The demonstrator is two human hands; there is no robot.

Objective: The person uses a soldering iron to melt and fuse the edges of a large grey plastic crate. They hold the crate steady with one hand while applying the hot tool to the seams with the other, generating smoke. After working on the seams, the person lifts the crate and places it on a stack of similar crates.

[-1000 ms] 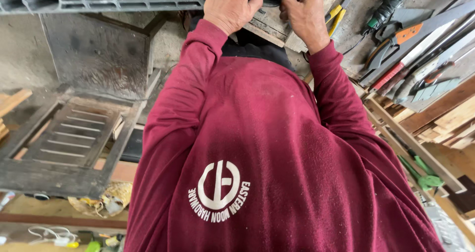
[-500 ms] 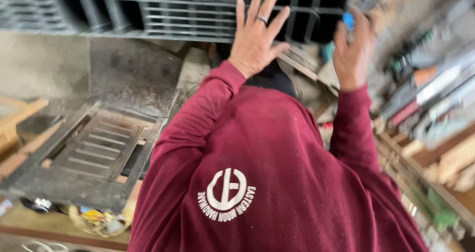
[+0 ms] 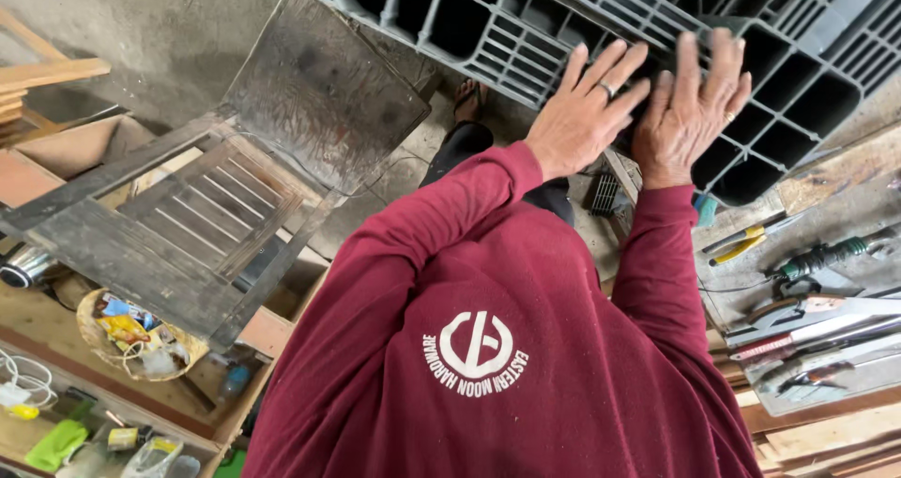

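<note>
Both arms are in dark red sleeves and reach forward from my chest. My left hand and my right hand sit side by side, palms down, fingers spread, each with a ring. They hold nothing. Both lie over the near edge of a grey plastic pallet with open square cells. Whether they touch it I cannot tell. Below my left hand I see my dark trouser leg and a sandalled foot on the concrete floor.
A weathered wooden slatted frame and a dull metal sheet lie at left. A basket of odds sits below them. At right a bench holds yellow-handled pliers, a green-handled tool and several blades.
My hands were closed together on something dark, then opened and lifted apart. Now they rest side by side with fingers spread over the pallet, and the view has tilted toward it.
</note>
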